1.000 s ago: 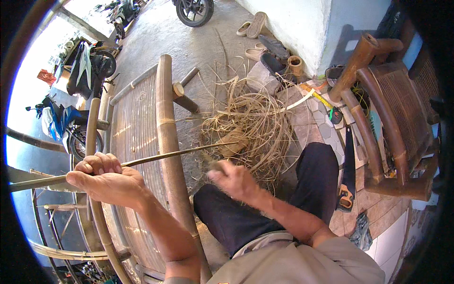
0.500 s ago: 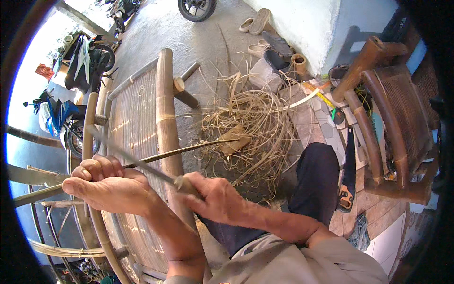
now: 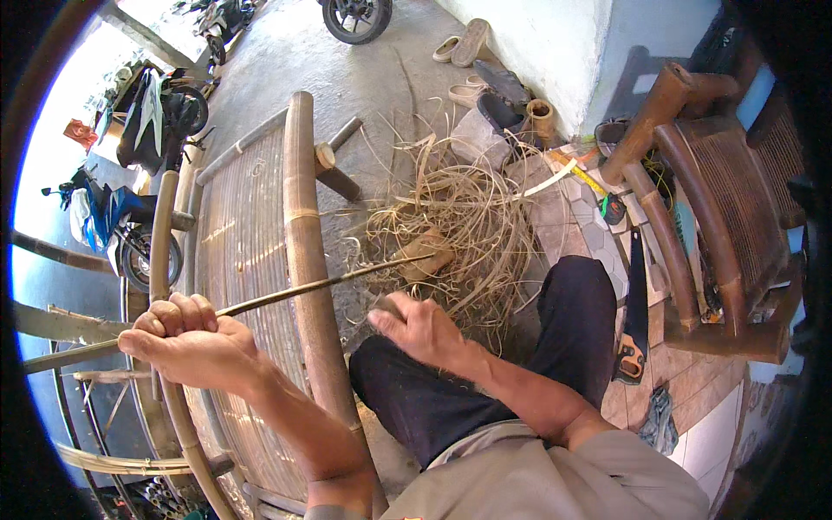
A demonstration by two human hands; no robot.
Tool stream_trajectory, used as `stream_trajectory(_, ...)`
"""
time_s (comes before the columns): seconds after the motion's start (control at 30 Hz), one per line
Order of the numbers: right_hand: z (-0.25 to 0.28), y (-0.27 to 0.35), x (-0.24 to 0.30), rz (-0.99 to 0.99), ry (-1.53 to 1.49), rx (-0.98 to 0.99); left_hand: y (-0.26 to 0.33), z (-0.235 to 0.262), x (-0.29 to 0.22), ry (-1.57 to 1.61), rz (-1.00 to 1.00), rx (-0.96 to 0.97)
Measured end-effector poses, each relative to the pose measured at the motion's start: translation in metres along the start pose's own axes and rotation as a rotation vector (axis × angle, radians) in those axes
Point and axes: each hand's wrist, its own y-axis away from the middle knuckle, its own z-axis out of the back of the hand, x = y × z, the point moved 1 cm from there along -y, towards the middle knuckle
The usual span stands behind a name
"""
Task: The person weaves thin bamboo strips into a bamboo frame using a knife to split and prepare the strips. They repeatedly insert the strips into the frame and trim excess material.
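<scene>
My left hand (image 3: pixel 195 340) is closed around a long bamboo strip (image 3: pixel 295 292), palm turned up. The strip runs out to the left behind the hand and slants to the right over the bamboo bench (image 3: pixel 251 260), its tip above the pile of shavings. My right hand (image 3: pixel 420 329) is closed on the grip of a knife (image 3: pixel 392 303), in front of my knees and apart from the strip. The knife's blade cannot be made out now.
A tangled heap of bamboo shavings (image 3: pixel 485 243) lies on the floor ahead. To the right are a handsaw (image 3: pixel 634 303), a tape measure (image 3: pixel 612 208) and a brown bamboo chair (image 3: pixel 724 208). Shoes (image 3: pixel 472 43) stand by the wall; motorbikes (image 3: pixel 113 208) are parked at the left.
My right hand has moved right and slightly up, away from my left wrist. The blurred knife blade no longer crosses the strip. My left hand stays nearly in place.
</scene>
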Motion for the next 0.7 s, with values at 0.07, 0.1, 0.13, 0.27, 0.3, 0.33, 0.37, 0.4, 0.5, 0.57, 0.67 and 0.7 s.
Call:
stream_trajectory(0.07,0.001,-0.004,-0.018,0.044,0.011,-0.055,-0.001,0.001,0.0,0.009,-0.006,0.032)
stream_trajectory(0.1,0.003,-0.005,-0.026,-0.008,0.053,-0.071,-0.002,0.001,0.0,0.037,0.002,0.057)
stream_trajectory(0.13,0.005,-0.006,-0.034,-0.068,0.11,-0.026,-0.002,0.002,0.0,0.029,0.029,0.017)
stream_trajectory(0.27,0.017,-0.008,-0.057,-0.223,0.146,-0.013,-0.002,0.0,0.002,-0.035,-0.01,-0.022)
stream_trajectory(0.3,0.015,-0.006,-0.062,-0.165,0.081,0.072,-0.002,-0.001,0.003,-0.051,-0.01,-0.013)
stream_trajectory(0.33,0.013,-0.004,-0.068,-0.083,0.007,0.148,-0.003,-0.002,0.004,-0.06,-0.014,-0.009)
stream_trajectory(0.37,0.012,-0.004,-0.075,-0.055,0.049,0.087,-0.004,-0.004,0.005,-0.072,-0.042,0.028)
stream_trajectory(0.4,0.012,-0.005,-0.084,-0.103,0.141,-0.011,-0.006,-0.003,0.006,-0.07,0.01,-0.034)
stream_trajectory(0.5,0.012,-0.008,-0.111,-0.161,0.284,-0.213,-0.011,-0.001,0.008,-0.084,0.01,-0.076)
stream_trajectory(0.57,0.007,-0.008,-0.125,-0.106,0.241,-0.024,-0.014,0.002,0.009,-0.06,0.025,-0.019)
stream_trajectory(0.67,0.005,-0.01,-0.136,-0.134,0.239,-0.009,-0.018,0.004,0.015,-0.143,0.02,-0.048)
stream_trajectory(0.7,0.005,-0.007,-0.137,-0.199,0.293,-0.048,-0.019,0.004,0.016,-0.165,0.017,-0.062)
